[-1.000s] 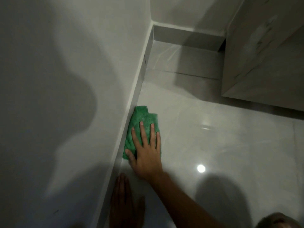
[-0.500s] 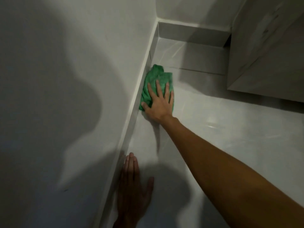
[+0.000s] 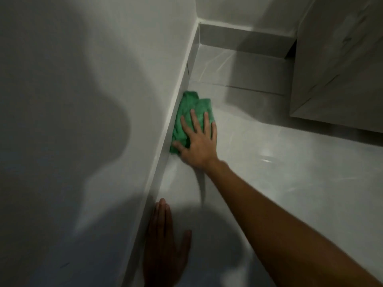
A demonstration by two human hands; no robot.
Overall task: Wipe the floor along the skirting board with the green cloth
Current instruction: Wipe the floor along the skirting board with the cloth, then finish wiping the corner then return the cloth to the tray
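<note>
Head view: green cloth [image 3: 189,116] lies bunched on the glossy floor tiles [image 3: 279,172], its left edge touching the skirting board [image 3: 165,139], short of the room corner. Wiping looks midway; the stretch from cloth to corner seems left. Right hand [image 3: 199,141] presses flat on the cloth, fingers spread. Left hand [image 3: 164,247] rests flat, open, beside the skirting board, holding nothing.

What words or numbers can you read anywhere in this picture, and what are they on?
None. No word, number, label or sign shows anywhere.
The green cloth has no tag or print in view.
The wall, skirting board, floor and cabinet are plain; the cabinet's marks are only faint streaks.
</note>
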